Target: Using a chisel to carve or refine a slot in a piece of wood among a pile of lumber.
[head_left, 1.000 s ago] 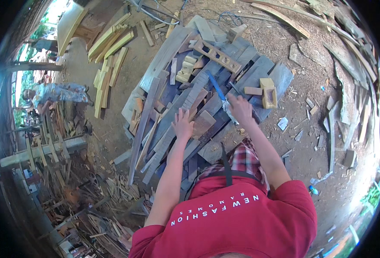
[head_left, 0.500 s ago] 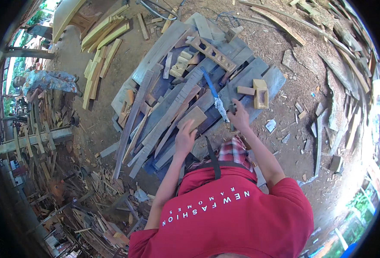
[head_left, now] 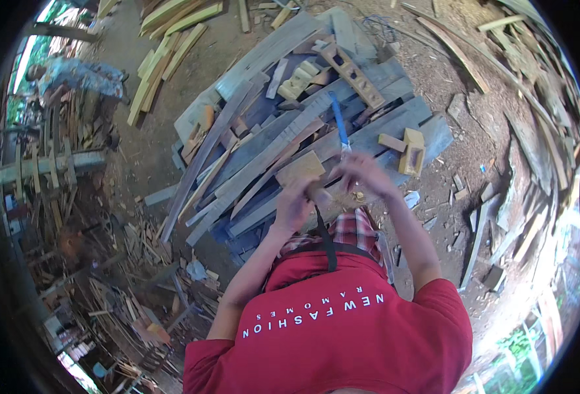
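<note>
My left hand (head_left: pixel 294 206) is closed around a small brown wooden piece (head_left: pixel 319 194), whose pale end points toward my right hand. Just beyond its knuckles, a flat rectangular wooden board (head_left: pixel 301 169) lies on the planks. My right hand (head_left: pixel 363 176) hovers close by to the right, fingers bent and smeared by motion; whether it holds anything does not show. Past it lies a long blue blade (head_left: pixel 338 118), its white-wrapped end partly behind that hand. To the right, a hollowed yellowish wooden block (head_left: pixel 412 152) sits beside a smaller block (head_left: pixel 392 142).
Grey planks (head_left: pixel 270 141) form a low work surface before me. On it rest a long wooden piece with square holes (head_left: pixel 353 77) and a carved pale block (head_left: pixel 297 81). Yellow timber (head_left: pixel 165 72) lies on the ground at far left, near another person (head_left: pixel 83 77). Scrap wood surrounds us.
My left hand has come off the rectangular board's near edge and now grips a small wooden piece. My right hand has moved left, nearer to it. The view has shifted slightly.
</note>
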A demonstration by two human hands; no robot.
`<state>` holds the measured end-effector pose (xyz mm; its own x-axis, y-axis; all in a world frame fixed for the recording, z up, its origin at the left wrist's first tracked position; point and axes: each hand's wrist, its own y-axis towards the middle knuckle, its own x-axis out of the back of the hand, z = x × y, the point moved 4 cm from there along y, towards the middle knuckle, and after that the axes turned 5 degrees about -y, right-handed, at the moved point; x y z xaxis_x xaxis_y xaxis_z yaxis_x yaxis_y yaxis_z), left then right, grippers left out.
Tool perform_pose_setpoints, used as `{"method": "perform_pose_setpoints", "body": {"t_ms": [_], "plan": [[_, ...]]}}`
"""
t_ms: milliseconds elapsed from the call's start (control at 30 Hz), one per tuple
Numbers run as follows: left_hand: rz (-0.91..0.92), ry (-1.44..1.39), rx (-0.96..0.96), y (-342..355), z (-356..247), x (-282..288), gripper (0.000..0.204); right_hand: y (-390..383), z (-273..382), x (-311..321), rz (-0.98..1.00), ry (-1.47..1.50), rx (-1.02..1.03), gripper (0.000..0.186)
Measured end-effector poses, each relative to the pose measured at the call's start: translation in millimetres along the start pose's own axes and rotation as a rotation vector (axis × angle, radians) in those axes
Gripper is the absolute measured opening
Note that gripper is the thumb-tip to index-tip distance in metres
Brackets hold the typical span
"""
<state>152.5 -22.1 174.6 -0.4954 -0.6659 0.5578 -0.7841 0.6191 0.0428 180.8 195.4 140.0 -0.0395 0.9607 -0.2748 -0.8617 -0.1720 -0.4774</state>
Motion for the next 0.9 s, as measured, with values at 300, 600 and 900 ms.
{"method": "perform_pose_setpoints", "body": {"t_ms": [300, 600, 900], "plan": [[-0.655, -0.391, 0.404, -78.1, 60.4, 85.4, 0.012, 151.0, -8.7, 167.6, -0.879, -1.341, 0.048, 0.072], [-0.808, -0.431, 0.63, -163.1, 83.7, 94.2, 0.01, 201.0, -16.5, 193.2, -0.826, -1.317, -0.243, 0.077], [-0.821, -0.384, 0.816, -158.0, 119.4, 93.7, 0.013, 176.2, -2.5, 213.7, -0.822, -0.88, 0.042, 0.07]]}}
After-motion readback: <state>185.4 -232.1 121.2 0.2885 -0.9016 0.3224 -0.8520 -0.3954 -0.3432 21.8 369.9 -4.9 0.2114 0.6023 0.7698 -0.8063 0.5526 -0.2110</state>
